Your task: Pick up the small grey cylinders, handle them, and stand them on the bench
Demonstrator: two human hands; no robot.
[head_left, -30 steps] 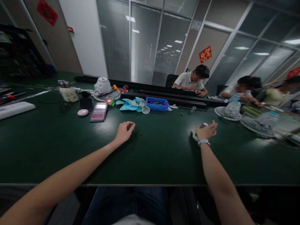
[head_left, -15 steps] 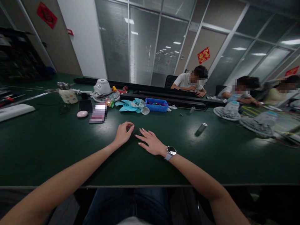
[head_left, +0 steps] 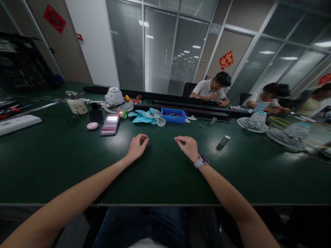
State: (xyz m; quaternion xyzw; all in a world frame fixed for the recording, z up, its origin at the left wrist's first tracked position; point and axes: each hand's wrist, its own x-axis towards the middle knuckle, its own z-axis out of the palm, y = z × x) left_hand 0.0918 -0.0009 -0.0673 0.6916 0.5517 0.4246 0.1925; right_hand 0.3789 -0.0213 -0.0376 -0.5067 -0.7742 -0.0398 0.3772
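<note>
My left hand point(head_left: 138, 147) rests low over the green table point(head_left: 160, 182), its fingers curled toward the thumb. A small dark, reddish patch shows inside the curl, too small to name. My right hand point(head_left: 188, 146) is a short way to the right, with the fingertips and thumb brought together in a pinch. Whatever it may hold is hidden. A watch point(head_left: 201, 161) sits on my right wrist. The closest thing to that hand is a dark cylinder with a silvery end point(head_left: 223, 142), apart from it. Light blue fan blades point(head_left: 144, 116) lie beyond my left hand.
A blue bin point(head_left: 173, 115) with small parts stands behind the blades. White fan housings point(head_left: 113, 98) lie at the left and right. A phone point(head_left: 109, 125), a pink oval object point(head_left: 92, 126) and a patterned jar point(head_left: 77, 105) are at left. People sit across the table.
My right hand has moved right, away from my left hand, and its spread fingers have closed into a pinch. The left hand has hardly moved.
</note>
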